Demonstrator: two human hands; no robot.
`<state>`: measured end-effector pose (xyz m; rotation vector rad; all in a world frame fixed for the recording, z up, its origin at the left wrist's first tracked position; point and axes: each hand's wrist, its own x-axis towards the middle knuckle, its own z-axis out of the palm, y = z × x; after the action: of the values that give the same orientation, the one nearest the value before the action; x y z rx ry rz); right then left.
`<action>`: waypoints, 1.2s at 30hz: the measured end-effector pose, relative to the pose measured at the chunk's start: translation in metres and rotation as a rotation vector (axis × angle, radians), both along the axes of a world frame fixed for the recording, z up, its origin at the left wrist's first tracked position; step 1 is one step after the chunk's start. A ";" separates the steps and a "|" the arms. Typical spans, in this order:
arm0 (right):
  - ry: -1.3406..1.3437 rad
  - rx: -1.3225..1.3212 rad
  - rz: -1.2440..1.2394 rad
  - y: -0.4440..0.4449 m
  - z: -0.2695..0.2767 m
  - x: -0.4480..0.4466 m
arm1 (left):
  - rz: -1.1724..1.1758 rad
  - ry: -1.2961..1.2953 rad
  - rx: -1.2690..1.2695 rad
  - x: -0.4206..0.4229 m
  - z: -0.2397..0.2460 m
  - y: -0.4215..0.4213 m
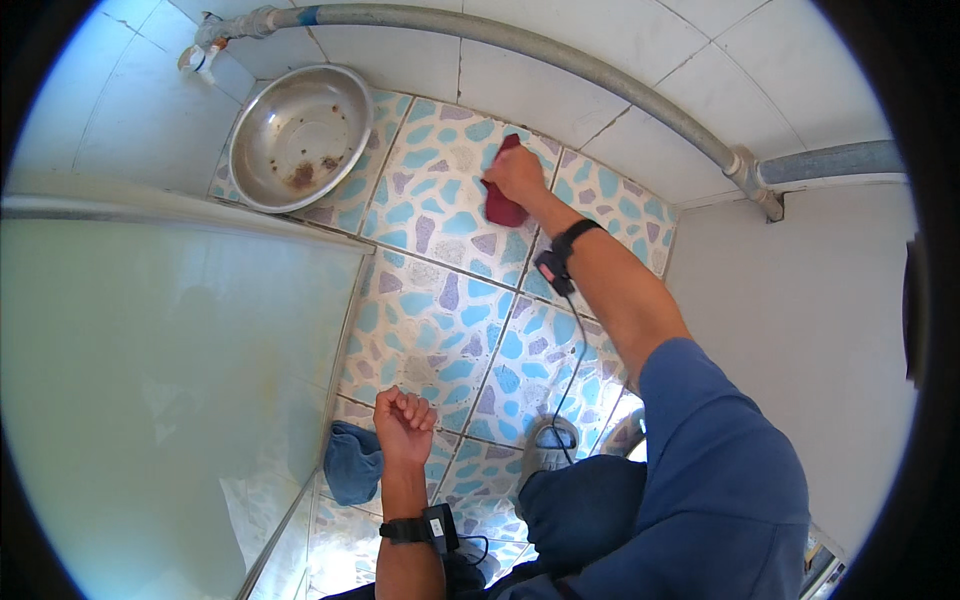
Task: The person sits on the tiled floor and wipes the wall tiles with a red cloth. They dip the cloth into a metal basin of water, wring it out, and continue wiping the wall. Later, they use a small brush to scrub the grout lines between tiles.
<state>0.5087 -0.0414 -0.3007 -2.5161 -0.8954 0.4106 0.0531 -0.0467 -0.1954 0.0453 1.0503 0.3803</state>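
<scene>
My right hand (516,178) presses a dark red cloth (504,208) against the patterned floor tiles (450,300), close to the tiled wall. Part of the cloth is hidden under the fingers. Lower in the view, my left hand (405,426) is held palm up with its fingers curled in and nothing seen in it. A crumpled blue cloth (351,463) lies just left of that hand, beside the glass panel. Both wrists wear black straps with small devices; a cable runs down from the right one.
A metal basin (304,135) with brown residue inside stands in the far left corner, below a tap (199,60). A grey pipe (517,45) runs along the wall. A frosted glass panel (172,360) bounds the left side. My shoe (553,442) rests on the floor.
</scene>
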 end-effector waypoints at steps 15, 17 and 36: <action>0.023 -0.037 -0.062 0.010 -0.012 -0.009 | -0.039 -0.002 -0.058 0.010 -0.013 -0.002; -0.015 -0.064 -0.069 0.011 -0.011 -0.010 | -0.018 -0.023 -0.061 0.007 -0.010 -0.001; 0.002 -0.091 -0.073 -0.012 -0.012 0.004 | -0.013 -0.009 -0.089 0.016 -0.013 0.002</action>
<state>0.5126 -0.0537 -0.3131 -2.6213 -0.7977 0.4399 0.0695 -0.0444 -0.2081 -0.0292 1.0567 0.3208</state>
